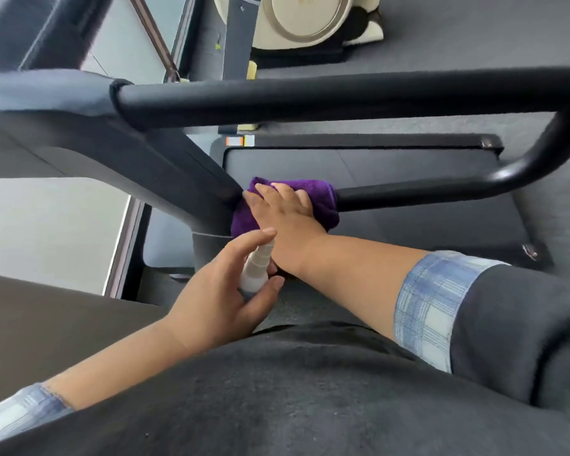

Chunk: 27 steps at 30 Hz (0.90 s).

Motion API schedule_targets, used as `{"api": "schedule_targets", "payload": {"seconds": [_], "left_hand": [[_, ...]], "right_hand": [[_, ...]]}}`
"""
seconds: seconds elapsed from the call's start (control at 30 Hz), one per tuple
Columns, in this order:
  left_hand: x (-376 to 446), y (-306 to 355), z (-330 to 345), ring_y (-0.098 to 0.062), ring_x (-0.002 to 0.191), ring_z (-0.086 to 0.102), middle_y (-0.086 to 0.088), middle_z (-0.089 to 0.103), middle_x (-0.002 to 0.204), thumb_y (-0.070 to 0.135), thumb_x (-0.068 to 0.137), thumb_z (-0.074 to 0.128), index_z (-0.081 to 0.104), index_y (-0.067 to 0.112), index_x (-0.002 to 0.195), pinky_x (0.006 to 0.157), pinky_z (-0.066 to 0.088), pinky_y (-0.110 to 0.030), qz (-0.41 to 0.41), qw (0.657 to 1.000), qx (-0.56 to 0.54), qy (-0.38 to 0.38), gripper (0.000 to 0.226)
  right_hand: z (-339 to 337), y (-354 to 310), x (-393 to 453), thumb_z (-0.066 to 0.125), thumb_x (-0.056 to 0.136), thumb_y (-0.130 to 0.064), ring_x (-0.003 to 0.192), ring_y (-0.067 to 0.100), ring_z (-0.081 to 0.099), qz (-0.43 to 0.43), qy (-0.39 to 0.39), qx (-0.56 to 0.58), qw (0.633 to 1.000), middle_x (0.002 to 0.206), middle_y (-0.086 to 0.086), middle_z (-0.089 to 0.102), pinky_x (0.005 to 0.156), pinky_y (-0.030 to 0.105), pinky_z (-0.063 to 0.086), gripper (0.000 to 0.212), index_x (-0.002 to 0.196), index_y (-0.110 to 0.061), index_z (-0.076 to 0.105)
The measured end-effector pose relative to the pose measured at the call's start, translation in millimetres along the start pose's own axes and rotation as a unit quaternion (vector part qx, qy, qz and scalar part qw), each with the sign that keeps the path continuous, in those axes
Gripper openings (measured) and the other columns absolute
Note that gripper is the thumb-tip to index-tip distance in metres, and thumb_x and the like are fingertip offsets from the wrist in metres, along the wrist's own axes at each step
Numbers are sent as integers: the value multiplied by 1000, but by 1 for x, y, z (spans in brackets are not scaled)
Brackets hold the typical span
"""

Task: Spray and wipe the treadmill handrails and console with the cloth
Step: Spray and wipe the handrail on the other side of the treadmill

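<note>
My right hand (288,213) grips a purple cloth (326,205) wrapped round the lower black handrail (441,190), right where the rail meets the treadmill's dark upright (185,166). My left hand (224,291) holds a small white spray bottle (255,269), its index finger raised over the nozzle, just below my right wrist. The upper handrail (310,98) runs across the view above and curves down on the right to join the lower one. The console is out of view.
The treadmill belt (375,172) lies below the rails. A cream and black exercise machine (303,24) stands on the grey floor behind. A window pane (46,232) is at the left. My dark sweater fills the bottom of the view.
</note>
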<state>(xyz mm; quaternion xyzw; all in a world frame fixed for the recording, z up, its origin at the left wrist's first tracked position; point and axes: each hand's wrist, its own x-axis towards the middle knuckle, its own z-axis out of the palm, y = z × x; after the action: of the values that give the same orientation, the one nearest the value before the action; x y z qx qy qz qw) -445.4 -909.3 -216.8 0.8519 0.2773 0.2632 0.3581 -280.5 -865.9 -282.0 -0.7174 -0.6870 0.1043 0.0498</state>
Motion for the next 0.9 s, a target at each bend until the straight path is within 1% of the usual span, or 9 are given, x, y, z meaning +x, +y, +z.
{"api": "schedule_targets", "payload": {"seconds": [0.07,0.17,0.23,0.3,0.43,0.53,0.63,0.73,0.9], "left_hand": [[-4,-1,-1,-15,76,64,5,62,93,33,90,63,37,29,140,69,56,-41,-11,1000,-14,4,56],[-6,3,3,-14,79,66,10,62,94,37,89,63,37,39,137,70,57,-42,-22,999,-25,7,55],[-4,7,5,-10,84,67,14,61,98,39,88,63,35,42,137,74,58,-39,-13,1000,-17,4,55],[-2,9,7,-10,84,67,12,62,99,38,89,62,37,39,137,74,58,-39,-5,1000,-13,-2,55],[-5,12,14,-17,80,67,10,63,95,40,88,61,33,46,136,71,58,-44,-4,1000,-4,-4,56],[-6,11,23,-16,79,68,12,63,95,41,87,61,33,47,138,69,58,-45,5,1000,3,-16,58],[-2,10,31,-15,76,67,14,63,94,44,86,61,34,53,139,67,57,-44,6,1000,-5,-20,60],[3,12,34,-8,69,63,18,62,98,47,86,59,28,63,139,62,56,-37,13,1000,3,-18,64],[12,17,37,-3,70,62,23,60,100,49,85,59,26,65,139,61,53,-32,27,999,-2,-20,65]], "right_hand": [[-4,6,3,58,90,-19,147,27,12,-36,4,-28,999,162,0,18,116,47,11,81,157,-31,14],[-16,11,15,61,90,-17,140,31,31,-99,17,-88,991,150,3,35,113,47,27,75,154,-26,23],[-25,15,21,68,88,-26,125,31,48,-108,1,-105,989,138,4,47,101,45,41,76,151,-27,27],[-31,18,22,73,84,-34,112,31,56,-88,-20,-93,992,126,6,54,88,44,46,77,148,-29,30],[-45,35,11,70,81,-42,99,32,59,-51,-29,-71,996,109,6,57,78,43,48,61,133,-26,43],[-62,67,-7,66,79,-52,94,29,60,-16,-36,-52,998,103,4,59,81,45,53,58,127,-26,47],[-78,103,-33,66,74,-52,88,27,59,29,-39,-51,997,97,1,57,80,45,55,55,121,-28,48],[-95,140,-59,65,71,-53,91,26,57,82,-40,-53,994,99,-1,56,81,45,52,55,119,-30,48],[-112,195,-104,72,73,-47,101,30,55,152,6,-72,986,108,2,58,90,46,48,59,125,-30,50]]}}
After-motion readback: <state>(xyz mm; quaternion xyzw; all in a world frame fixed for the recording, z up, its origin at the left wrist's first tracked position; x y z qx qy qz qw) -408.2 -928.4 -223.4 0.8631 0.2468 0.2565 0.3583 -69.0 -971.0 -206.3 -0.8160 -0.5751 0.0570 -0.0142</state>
